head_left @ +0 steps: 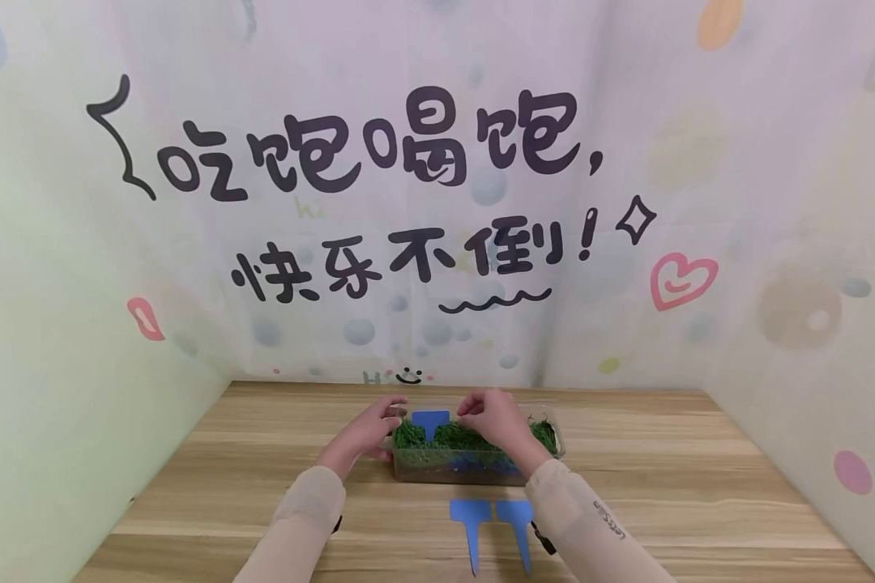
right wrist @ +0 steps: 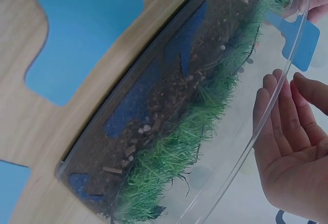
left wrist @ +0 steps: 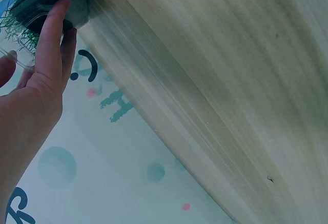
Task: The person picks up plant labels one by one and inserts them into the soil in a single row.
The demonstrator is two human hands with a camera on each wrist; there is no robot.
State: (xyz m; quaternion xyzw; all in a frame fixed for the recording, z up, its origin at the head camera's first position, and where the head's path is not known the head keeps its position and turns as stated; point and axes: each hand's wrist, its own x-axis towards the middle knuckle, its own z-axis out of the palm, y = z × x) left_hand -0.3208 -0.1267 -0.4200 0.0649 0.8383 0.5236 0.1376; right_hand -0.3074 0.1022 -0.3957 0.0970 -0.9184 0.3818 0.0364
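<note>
A clear plastic box [head_left: 452, 468] of brown soil topped with green grass-like moss [head_left: 452, 437] stands on the table. At its left part a blue T-shaped plant label [head_left: 431, 419] sticks upright in the moss. My left hand [head_left: 364, 433] is around the box's left end; in the left wrist view one long finger [left wrist: 50, 39] lies along the end wall. Above the middle of the box is my right hand [head_left: 497, 417]. In the right wrist view that hand [right wrist: 294, 142] has gently bent fingers beside the label, apart from it, with nothing visible between them.
Two more blue labels, a left one [head_left: 471, 518] and a right one [head_left: 516, 518], lie flat in front of the box, near my right sleeve [head_left: 591, 526]. Behind the wooden table [head_left: 277, 453] hangs a printed wall cloth [head_left: 408, 340]. Blue patches show on the box's front wall.
</note>
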